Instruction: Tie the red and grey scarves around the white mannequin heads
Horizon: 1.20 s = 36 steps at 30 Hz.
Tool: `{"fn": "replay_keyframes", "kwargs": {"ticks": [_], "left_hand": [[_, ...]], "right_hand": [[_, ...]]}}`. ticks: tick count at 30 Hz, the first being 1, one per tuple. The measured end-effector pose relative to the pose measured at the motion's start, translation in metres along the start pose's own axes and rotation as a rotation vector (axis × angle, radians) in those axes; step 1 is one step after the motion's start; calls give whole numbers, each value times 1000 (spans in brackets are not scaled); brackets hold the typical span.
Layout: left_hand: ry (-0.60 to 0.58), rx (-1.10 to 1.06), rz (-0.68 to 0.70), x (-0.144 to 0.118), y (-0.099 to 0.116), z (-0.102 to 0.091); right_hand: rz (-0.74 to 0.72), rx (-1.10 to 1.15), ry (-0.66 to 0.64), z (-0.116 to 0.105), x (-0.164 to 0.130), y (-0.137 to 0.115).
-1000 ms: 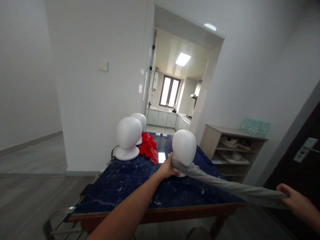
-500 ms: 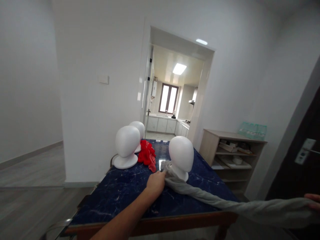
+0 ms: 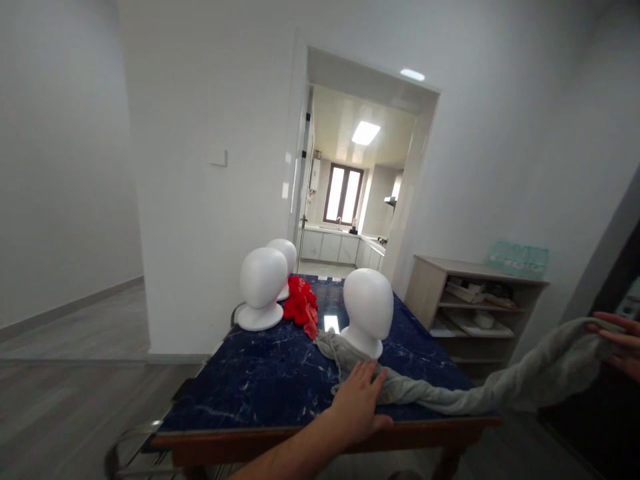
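Observation:
A long grey scarf [image 3: 440,397] runs twisted from the base of the nearest white foam head [image 3: 369,308] across the blue table [image 3: 270,380] and out past its right side. My left hand [image 3: 359,400] rests over the scarf just in front of that head, fingers stretched out and apart. At the right edge, my right hand [image 3: 623,340], partly out of view, pinches the far end of the scarf and holds it raised above table height. The scarf's other end lies loosely bunched on the tabletop beside the stand.
Two more white foam heads, a nearer one [image 3: 263,287] and one behind [image 3: 283,257], stand at the left of the table beside a crumpled red cloth [image 3: 301,301]. A wooden shelf unit [image 3: 425,287] with bottles [image 3: 520,259] on top stands to the right. A metal-framed chair [image 3: 137,433] touches the left side.
My left hand has let go of the scarf's near end and moved right along it, fingers opening. My right hand has risen, lifting its end.

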State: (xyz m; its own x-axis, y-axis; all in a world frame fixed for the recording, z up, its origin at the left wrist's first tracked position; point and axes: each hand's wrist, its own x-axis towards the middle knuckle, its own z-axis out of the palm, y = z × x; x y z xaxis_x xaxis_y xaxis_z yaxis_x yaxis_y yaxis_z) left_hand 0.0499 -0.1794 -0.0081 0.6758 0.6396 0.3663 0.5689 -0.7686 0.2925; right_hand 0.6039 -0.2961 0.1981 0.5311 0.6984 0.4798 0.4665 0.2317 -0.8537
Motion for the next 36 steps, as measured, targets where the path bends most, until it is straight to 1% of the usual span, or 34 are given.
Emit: {"fn": "replay_keyframes", "kwargs": {"ticks": [1, 2, 4, 6, 7, 9, 11, 13, 14, 15, 16, 18, 19, 20, 21, 22, 23, 25, 27, 28, 30, 32, 33, 34, 35, 36], "left_hand": [[10, 14, -14, 6, 2, 2], [17, 35, -33, 11, 5, 2], [-1, 84, -55, 19, 11, 0], [-34, 132, -45, 21, 16, -4], [-42, 150, -31, 20, 18, -6], [-28, 173, -16, 15, 22, -10], [9, 193, -39, 5, 25, -13], [36, 219, -61, -8, 30, -16], [41, 230, -47, -16, 33, -17], [39, 239, -1, -22, 36, -18], [28, 245, 77, -29, 39, -19], [3, 246, 284, -37, 45, -20], [-4, 239, 371, -38, 46, -21], [-2, 228, 423, -38, 46, -21], [8, 211, 433, -35, 44, -21], [21, 191, 407, -32, 40, -20], [29, 173, 361, -27, 36, -19], [6, 162, 272, -16, 24, -12], [-50, 182, 228, -6, 14, -4], [-77, 198, 221, -1, 10, 0], [-107, 233, 222, 3, 8, 4], [-113, 276, 237, 3, 10, 3], [-114, 302, 249, 2, 12, 1], [-116, 328, 260, 0, 13, -1], [-118, 350, 267, -2, 14, -4], [-120, 365, 270, -4, 15, -7]], "right_hand": [[98, 107, 20, 14, -3, -17], [160, 177, 23, 29, -8, -34], [180, 231, -11, 62, -21, -65], [150, 275, -72, 100, -37, -92], [138, 307, -116, 121, -47, -103], [158, 386, -293, 166, -69, -123], [201, 441, -437, 214, -93, -136], [219, 454, -597, 265, -118, -141], [212, 446, -651, 291, -131, -141], [193, 425, -682, 316, -143, -139], [157, 400, -713, 340, -154, -135], [118, 349, -822, 383, -175, -124], [97, 304, -883, 401, -183, -118], [63, 241, -936, 414, -189, -112], [21, 172, -975, 423, -194, -107], [-23, 95, -1005, 427, -195, -102], [-52, 20, -1035, 426, -195, -97], [-24, -50, -1090, 415, -187, -90], [56, -10, -1106, 393, -172, -82], [84, 31, -1082, 381, -164, -77], [94, 95, -968, 355, -149, -63], [107, 89, -847, 328, -143, -42], [137, 70, -807, 314, -145, -28], [187, 40, -798, 301, -151, -12], [262, 1, -835, 289, -162, 5], [361, -50, -908, 277, -176, 22]]}}
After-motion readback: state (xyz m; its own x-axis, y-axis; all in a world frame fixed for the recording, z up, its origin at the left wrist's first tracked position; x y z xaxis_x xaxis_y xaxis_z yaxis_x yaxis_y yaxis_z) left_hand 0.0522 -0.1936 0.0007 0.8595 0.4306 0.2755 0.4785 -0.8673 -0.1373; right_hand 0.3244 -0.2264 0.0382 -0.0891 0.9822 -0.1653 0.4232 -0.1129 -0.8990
